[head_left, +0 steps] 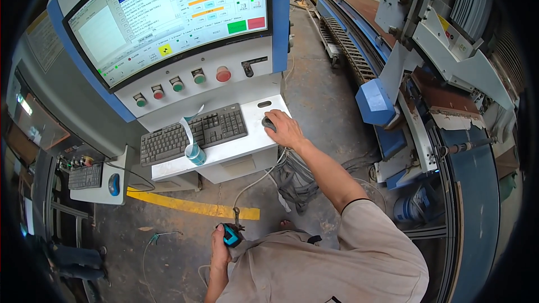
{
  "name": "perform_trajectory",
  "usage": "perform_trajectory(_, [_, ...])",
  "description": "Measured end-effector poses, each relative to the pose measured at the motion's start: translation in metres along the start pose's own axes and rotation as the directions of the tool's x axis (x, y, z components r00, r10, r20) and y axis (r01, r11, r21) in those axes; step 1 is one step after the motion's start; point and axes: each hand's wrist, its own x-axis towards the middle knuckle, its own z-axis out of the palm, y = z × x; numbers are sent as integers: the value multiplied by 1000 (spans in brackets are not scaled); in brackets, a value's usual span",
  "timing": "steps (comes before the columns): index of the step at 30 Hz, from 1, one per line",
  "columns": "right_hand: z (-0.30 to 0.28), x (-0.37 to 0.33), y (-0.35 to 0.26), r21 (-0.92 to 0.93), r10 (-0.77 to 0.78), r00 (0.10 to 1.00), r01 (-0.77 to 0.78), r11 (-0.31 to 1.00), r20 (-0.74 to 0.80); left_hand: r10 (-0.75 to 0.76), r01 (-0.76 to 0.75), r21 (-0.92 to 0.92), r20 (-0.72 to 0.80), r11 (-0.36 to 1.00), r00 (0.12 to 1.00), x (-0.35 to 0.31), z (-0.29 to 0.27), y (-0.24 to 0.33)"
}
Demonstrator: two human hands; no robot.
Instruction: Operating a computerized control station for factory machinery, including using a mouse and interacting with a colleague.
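Observation:
My right hand [285, 130] is closed over a black computer mouse [269, 124] at the right end of a white shelf [259, 145]. Left of it on the shelf lies a black keyboard [222, 126]. A small teal roll [195, 155], with a pale strip curling up from it, stands at the shelf's front edge. Low in front of my body, my left hand [220, 247] grips a teal and black tape measure [231, 236]. Its fingers are partly hidden. Just beyond it is a dark metal fitting [237, 213] at a hose end; I cannot tell whether they touch.
Above the shelf, a control cabinet carries a lit screen [179, 22], several buttons and a red knob [223, 74]. A large machine [376, 101] with rails stands right. Cables [297, 177] hang below the shelf. Left are a second keyboard [85, 177] and a blue mouse [114, 184].

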Motion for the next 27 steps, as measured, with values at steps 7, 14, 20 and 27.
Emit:
perform_trajectory(7, [0, 0, 0, 4, -10, 1000, 10, 1000, -13, 10, -10, 5, 16, 1000, 1000, 0, 3, 4])
perform_trajectory(14, [-1, 0, -2, 3, 0, 1000, 0, 1000, -12, -9, 10, -25, 37, 1000, 999, -3, 7, 13])
perform_trajectory(20, [-1, -1, -1, 2, 0, 1000, 0, 1000, -15, -29, 31, -38, 48, 999, 998, -5, 10, 19])
perform_trajectory(27, [-1, -1, -1, 5, -4, 1000, 4, 1000, -19, -41, 42, -62, 21, 997, 999, -4, 9, 16])
